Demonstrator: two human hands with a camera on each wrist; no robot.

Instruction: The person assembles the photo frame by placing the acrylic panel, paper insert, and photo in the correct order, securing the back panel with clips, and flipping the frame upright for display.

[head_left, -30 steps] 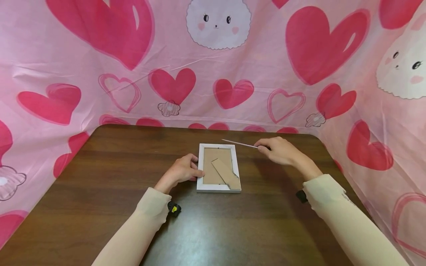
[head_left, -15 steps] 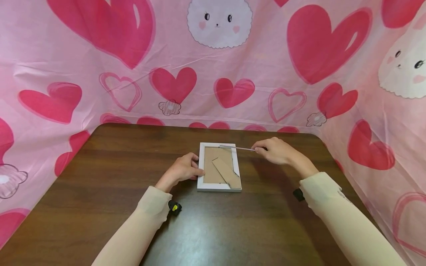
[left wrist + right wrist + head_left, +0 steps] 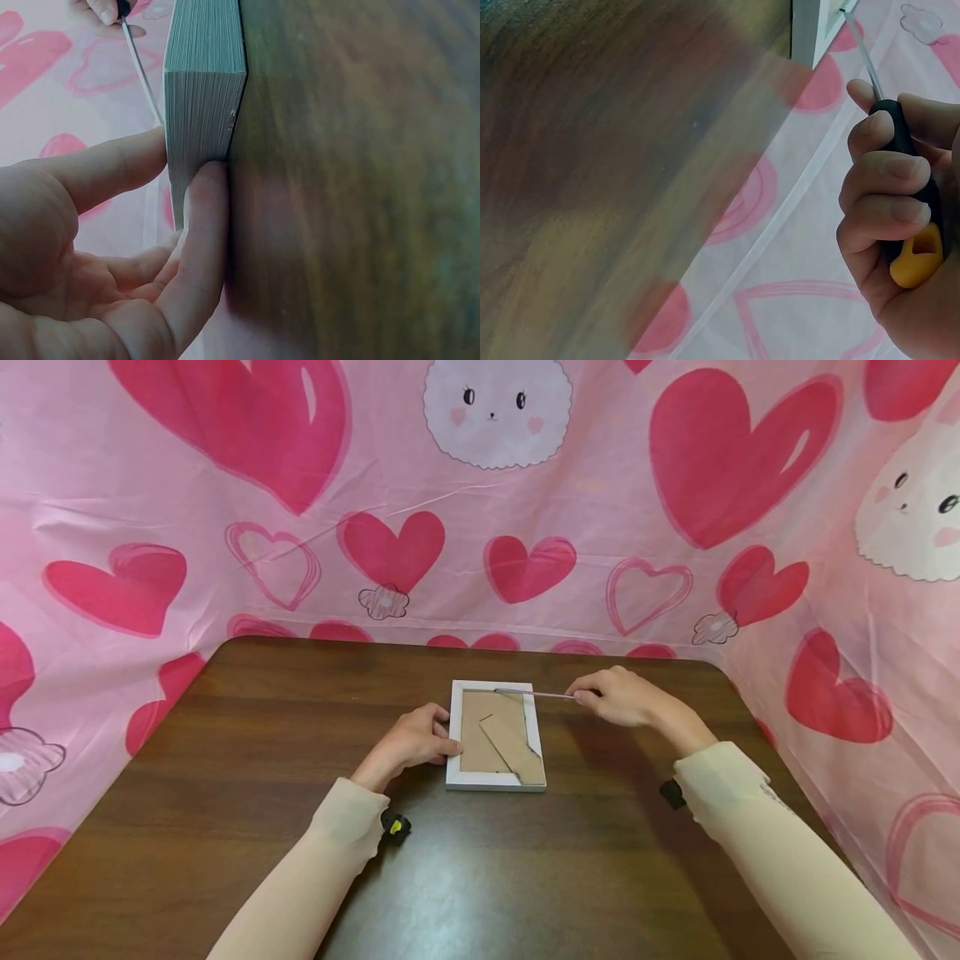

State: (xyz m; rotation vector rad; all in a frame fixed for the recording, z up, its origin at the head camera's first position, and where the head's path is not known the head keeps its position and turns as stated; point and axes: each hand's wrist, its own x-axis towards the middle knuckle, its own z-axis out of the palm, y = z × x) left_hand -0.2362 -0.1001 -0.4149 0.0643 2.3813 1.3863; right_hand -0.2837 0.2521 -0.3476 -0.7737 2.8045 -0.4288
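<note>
A white picture frame [image 3: 535, 718] lies face down on the brown table, its cardboard back [image 3: 474, 706] upward. On that back a slanted cardboard stand [image 3: 513, 747] reaches the lower right corner. My left hand [image 3: 408, 739] holds the frame's left side, thumb on the rim and a finger against the side wall [image 3: 202, 112]. In my right hand [image 3: 618, 697] is a screwdriver with a black handle [image 3: 904, 139] and a yellow end [image 3: 916, 259], the fingers curled round it. Its thin shaft [image 3: 551, 695] crosses the frame's right rim, the tip at the back's top edge.
The wooden table [image 3: 300, 718] stretches around the frame on all sides. Pink cloth [image 3: 450, 493] printed with hearts hangs behind the table and along its sides.
The right hand has moved slightly left, bringing the screwdriver's tip down from beyond the frame's top to the upper edge of the back. The left hand keeps its hold on the frame.
</note>
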